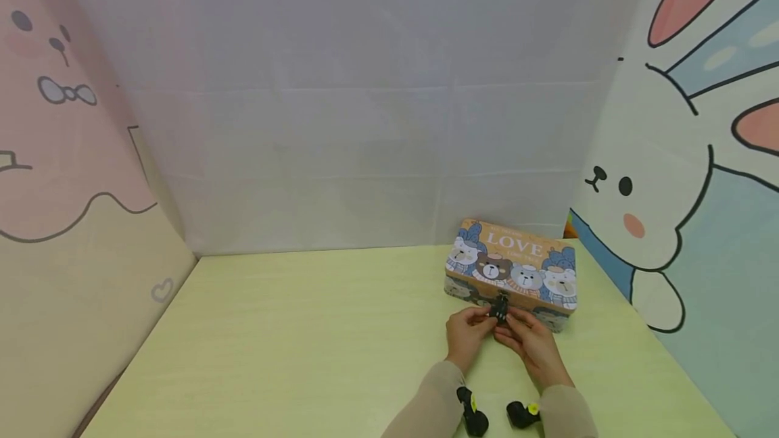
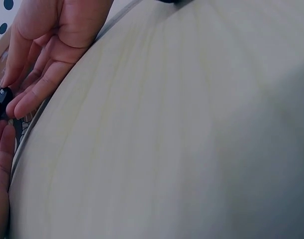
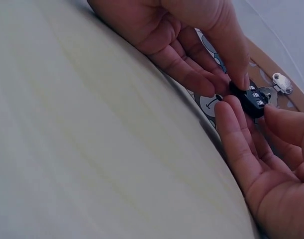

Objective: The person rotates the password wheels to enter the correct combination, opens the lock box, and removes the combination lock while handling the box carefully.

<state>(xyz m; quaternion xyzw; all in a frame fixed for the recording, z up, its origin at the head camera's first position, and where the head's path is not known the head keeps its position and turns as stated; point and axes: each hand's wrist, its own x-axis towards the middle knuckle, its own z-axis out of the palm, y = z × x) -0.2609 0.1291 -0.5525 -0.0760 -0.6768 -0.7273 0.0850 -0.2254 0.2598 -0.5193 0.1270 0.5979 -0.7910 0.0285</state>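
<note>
Both hands hold a small black combination padlock (image 1: pixel 499 308) at the front of a tin box (image 1: pixel 510 272) with cartoon bears and "LOVE" on its lid. My left hand (image 1: pixel 467 335) grips one side of the lock, and my right hand (image 1: pixel 534 343) grips the other. In the right wrist view, white number wheels show on the padlock (image 3: pixel 252 99), beside a silver metal latch (image 3: pixel 282 83) on the box. How the shackle sits at the latch cannot be made out. The left wrist view catches only part of the padlock (image 2: pixel 1 97) at its edge.
The box stands on a pale yellow table (image 1: pixel 292 330), near the white back wall (image 1: pixel 365 120). A rabbit-print panel (image 1: pixel 657 235) borders the right side. Two black devices with yellow parts, one device (image 1: pixel 471 414) and another device (image 1: pixel 522 415), are beside the sleeves.
</note>
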